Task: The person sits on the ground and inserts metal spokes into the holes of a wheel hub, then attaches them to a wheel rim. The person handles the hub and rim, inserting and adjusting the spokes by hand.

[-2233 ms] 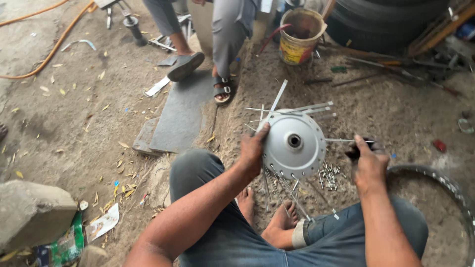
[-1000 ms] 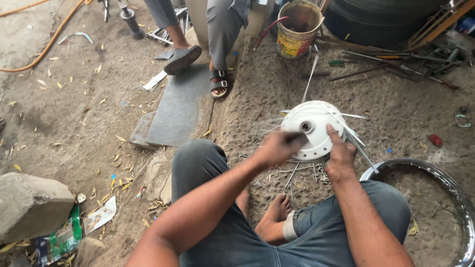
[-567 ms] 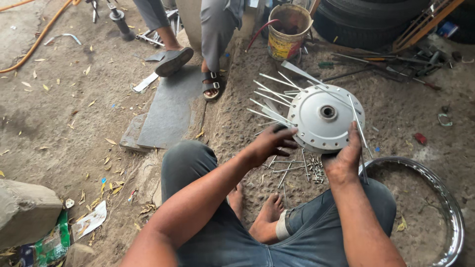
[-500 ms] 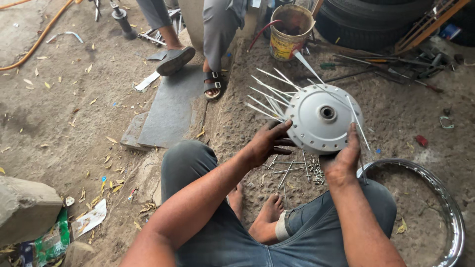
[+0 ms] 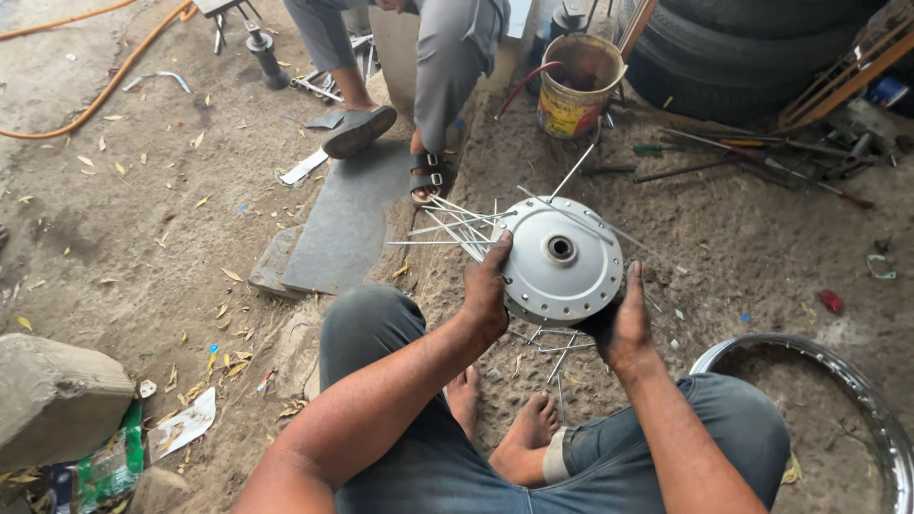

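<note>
Over the knees: wheel hub (image 5: 562, 257), now lower and turned flatter than half a second ago.
Left hand (image 5: 487, 290): gripping the hub's left rim.
Spokes (image 5: 447, 224): fanned leftward.
Right hand (image 5: 624, 319): clasping the hub's lower right edge.
Rim (image 5: 857, 400): on the ground, right.

Soft, even daylight fills the scene; shadows are faint. The silver metal wheel hub (image 5: 562, 259) shows mild sheen, focus is sharp, and edges bend slightly.
</note>
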